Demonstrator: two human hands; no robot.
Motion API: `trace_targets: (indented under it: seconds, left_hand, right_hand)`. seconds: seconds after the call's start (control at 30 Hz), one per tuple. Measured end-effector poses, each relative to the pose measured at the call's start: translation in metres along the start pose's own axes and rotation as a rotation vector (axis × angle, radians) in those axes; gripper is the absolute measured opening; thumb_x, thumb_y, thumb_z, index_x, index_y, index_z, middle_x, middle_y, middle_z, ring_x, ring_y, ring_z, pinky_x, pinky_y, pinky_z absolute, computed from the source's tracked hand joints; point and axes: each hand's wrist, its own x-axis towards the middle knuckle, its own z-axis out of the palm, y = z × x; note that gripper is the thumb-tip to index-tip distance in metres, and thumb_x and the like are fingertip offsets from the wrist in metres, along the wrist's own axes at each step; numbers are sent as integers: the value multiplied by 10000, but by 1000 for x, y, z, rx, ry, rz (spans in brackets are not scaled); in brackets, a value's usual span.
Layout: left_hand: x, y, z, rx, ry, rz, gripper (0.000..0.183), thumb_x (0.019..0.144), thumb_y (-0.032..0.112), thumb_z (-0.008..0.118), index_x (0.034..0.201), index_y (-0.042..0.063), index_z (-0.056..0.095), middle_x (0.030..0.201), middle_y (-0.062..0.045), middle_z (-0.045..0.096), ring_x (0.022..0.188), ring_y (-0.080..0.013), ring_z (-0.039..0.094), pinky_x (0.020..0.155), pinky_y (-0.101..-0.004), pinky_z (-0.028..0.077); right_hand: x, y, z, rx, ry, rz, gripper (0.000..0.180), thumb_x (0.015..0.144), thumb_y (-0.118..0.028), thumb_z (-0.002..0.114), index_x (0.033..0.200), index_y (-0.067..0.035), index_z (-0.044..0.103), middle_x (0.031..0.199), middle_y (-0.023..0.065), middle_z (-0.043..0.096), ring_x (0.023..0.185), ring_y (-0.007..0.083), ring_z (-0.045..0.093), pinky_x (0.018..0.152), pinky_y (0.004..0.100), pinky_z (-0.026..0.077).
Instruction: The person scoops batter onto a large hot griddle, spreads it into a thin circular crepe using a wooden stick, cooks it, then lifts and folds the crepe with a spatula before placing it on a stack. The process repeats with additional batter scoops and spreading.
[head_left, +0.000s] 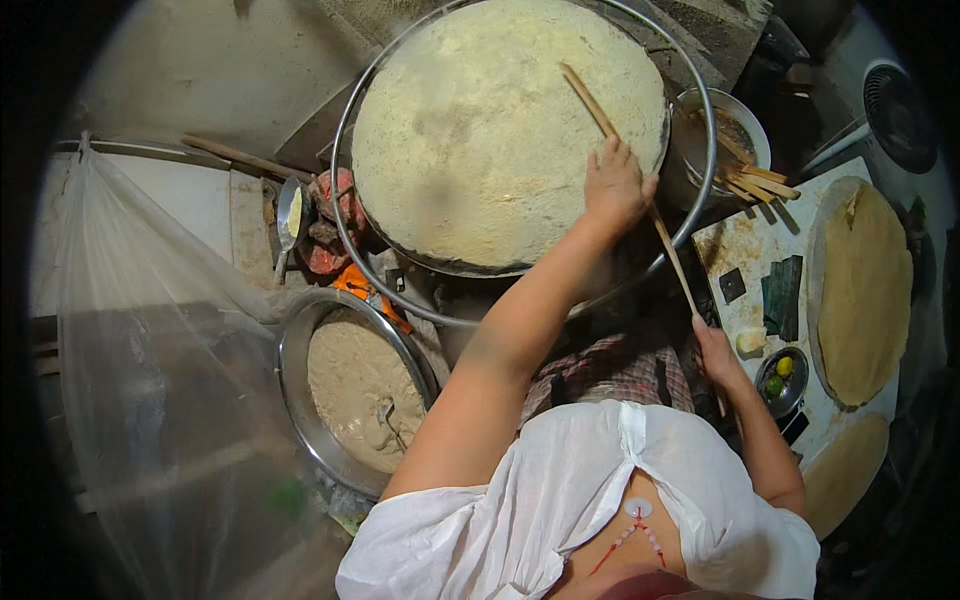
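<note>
A large round griddle is covered with a thin pale sheet of batter or flatbread (487, 142). Across its right part slants a long wooden stick (589, 97), its flat upper end lying over the sheet. My left hand (619, 184) grips this stick near the griddle's right edge, fingers pointing up along it. Lower down, beside the cloth at my lap, my right hand (716, 356) is closed around the thinner lower part of what looks like the same stick. A metal ring (346, 127) surrounds the griddle. Parts of both hands' grips are hidden.
At left, a metal basin (289, 375) holds thick batter (360, 375) and a utensil; a ladle (291, 210) lies above. At right are a pot (757, 124) with wooden sticks, round flatbreads (862, 292), a small bowl (795, 394) with limes and a fan (896, 116). Plastic sheeting (142, 337) hangs at left.
</note>
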Motion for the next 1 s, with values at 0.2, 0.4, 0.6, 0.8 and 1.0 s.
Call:
trace_targets:
  seconds: [0.2, 0.4, 0.6, 0.8, 1.0]
  left_hand:
    - [-64, -92, -55, 130, 66, -198, 523, 847, 373, 544, 1215, 1, 544, 1378, -160, 443, 1347, -332, 312, 1074, -540, 235]
    - [-157, -83, -61, 172, 112, -282, 437, 877, 307, 552, 1194, 6, 561, 1342, -140, 474, 1315, -351, 342, 1051, -523, 265]
    - [-91, -28, -1, -167, 108, 60, 376, 841, 192, 598, 1152, -16, 564, 1253, -192, 525, 1240, -422, 401, 1026, -459, 331]
    - [-9, 28, 65, -126, -202, 251, 435, 864, 314, 570, 1174, 10, 557, 1313, -141, 492, 1311, -324, 354, 1026, -515, 300]
    - [-70, 2, 23, -92, -98, 190, 478, 882, 307, 561, 1252, 8, 512, 1378, -137, 433, 1341, -337, 312, 1050, -535, 262]
  right_hand:
    - [6, -82, 44, -121, -237, -36, 674, 926, -555, 437, 638, 51, 495, 577, 16, 418, 617, 113, 356, 540, 343, 353]
    - [-5, -49, 54, -380, -250, -167, 611, 908, -518, 462, 754, 54, 613, 637, 183, 561, 606, 275, 533, 597, 398, 435]
    - [-28, 30, 33, -202, 83, -162, 548, 939, -439, 452, 769, 69, 568, 621, 211, 488, 575, 261, 485, 589, 404, 418]
    - [-19, 71, 28, 355, 115, 264, 569, 939, -508, 456, 598, -53, 456, 533, 18, 422, 486, 130, 421, 463, 330, 326]
    - [-38, 61, 34, -77, 108, 3, 525, 923, -422, 506, 747, 69, 566, 607, 159, 480, 585, 199, 464, 590, 385, 412]
